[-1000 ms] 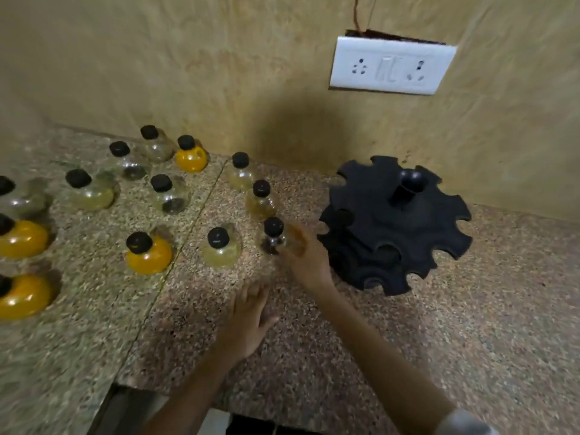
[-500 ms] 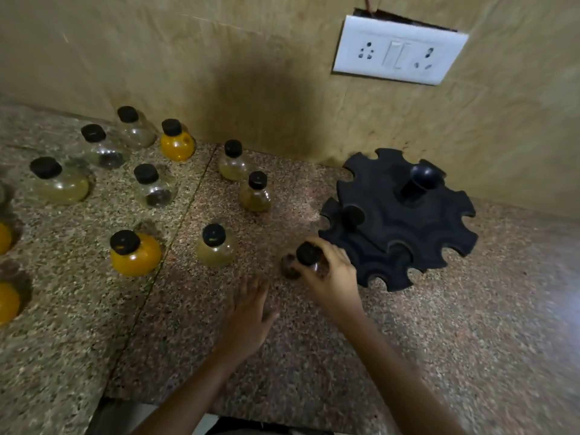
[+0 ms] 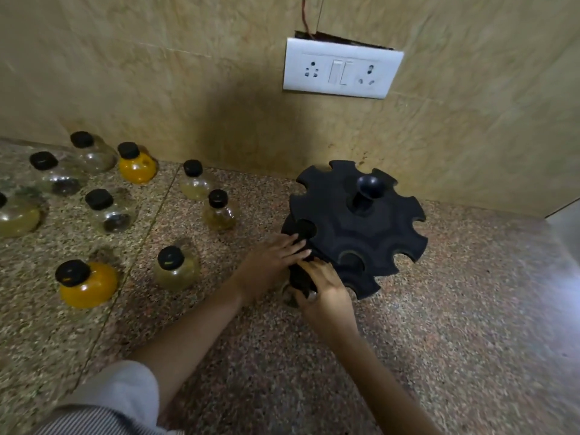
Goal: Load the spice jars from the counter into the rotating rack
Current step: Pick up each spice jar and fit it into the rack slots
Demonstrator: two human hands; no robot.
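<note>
While the right hand [image 3: 328, 290] grips a small jar [image 3: 293, 295] at the near-left edge of the black rack [image 3: 370, 233], the left hand [image 3: 273, 257] lies beside it, straight fingers touching the rack's rim. Other jars [image 3: 177, 268] stand on the counter [image 3: 439, 309], well to the left.

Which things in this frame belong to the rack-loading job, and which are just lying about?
Job: rotating rack; held jar in the right hand; left hand touching the rack; waiting jars on the counter, such as the nearest orange jar and pale jar.
Just there: socket panel; wire above it.
</note>
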